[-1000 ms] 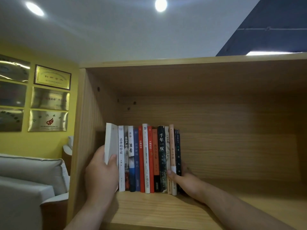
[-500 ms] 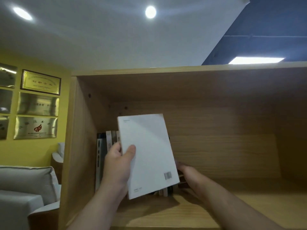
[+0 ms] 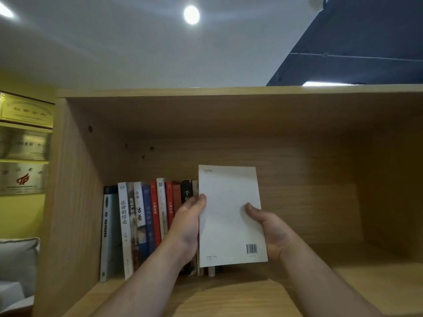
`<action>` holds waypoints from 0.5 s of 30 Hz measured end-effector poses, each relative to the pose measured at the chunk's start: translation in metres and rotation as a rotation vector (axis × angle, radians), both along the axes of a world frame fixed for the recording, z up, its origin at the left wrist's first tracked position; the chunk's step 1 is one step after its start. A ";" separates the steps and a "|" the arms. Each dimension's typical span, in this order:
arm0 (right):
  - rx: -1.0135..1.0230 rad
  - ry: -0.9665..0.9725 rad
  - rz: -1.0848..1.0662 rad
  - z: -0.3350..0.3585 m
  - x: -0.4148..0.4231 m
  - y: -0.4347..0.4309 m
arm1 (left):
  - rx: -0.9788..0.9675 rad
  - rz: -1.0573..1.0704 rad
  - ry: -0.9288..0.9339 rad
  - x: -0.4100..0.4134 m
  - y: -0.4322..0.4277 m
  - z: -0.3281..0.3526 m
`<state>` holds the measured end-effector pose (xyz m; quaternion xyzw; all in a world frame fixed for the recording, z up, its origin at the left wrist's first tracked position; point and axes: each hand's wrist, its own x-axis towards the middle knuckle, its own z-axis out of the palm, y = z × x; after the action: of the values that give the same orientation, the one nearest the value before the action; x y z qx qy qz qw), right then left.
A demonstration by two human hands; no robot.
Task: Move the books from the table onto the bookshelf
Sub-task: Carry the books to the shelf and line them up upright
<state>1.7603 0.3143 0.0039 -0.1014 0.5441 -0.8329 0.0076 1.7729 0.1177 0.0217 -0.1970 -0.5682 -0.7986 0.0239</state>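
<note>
Holding a white book (image 3: pixel 231 216) upright in both hands, just in front of the right end of the row (image 3: pixel 142 225) of books standing on the shelf (image 3: pixel 320 294). Gripping its left edge with the left hand (image 3: pixel 187 225), pressing the thumb flat on the cover near that edge and curling the fingers round behind, out of sight. Gripping its right edge with the right hand (image 3: pixel 270 227) in the same way, laying the thumb across the cover and tucking the fingers behind. Showing the plain back cover to the camera, with a barcode (image 3: pixel 251 248) low on its right side. Holding it clear of the shelf, hovering a little above the feet of the row and hiding the last few spines at the right end. Leaving in view, along the rest of the row, upright spines packed close together: pale grey at the far left end, then white, blue, red and black, several bearing Chinese characters. Taking in, well left of the row, framed plaques (image 3: pixel 25 145) on a yellow wall (image 3: pixel 20 213), blurring toward the picture's edge. Taking in, below and left of the row, the corner of a grey cushion (image 3: pixel 18 259). Looking up, high above the row, at a round lamp (image 3: pixel 191 14) glowing in a white ceiling (image 3: pixel 114 53), and, up and right of the row, at a dark blue panel (image 3: pixel 366 42).
</note>
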 end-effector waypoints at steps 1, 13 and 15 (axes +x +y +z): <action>-0.039 0.002 -0.011 0.000 0.000 0.003 | 0.009 -0.050 0.001 0.002 0.001 0.000; -0.273 0.063 -0.512 0.003 0.000 0.029 | -0.244 0.052 0.283 -0.010 -0.006 -0.019; -0.057 0.038 -0.635 0.003 -0.003 0.014 | -0.235 0.053 0.287 -0.012 -0.006 -0.021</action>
<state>1.7569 0.3285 0.0068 0.0578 0.5251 -0.8065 -0.2656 1.7614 0.1117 0.0011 -0.2953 -0.6534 -0.6895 0.1025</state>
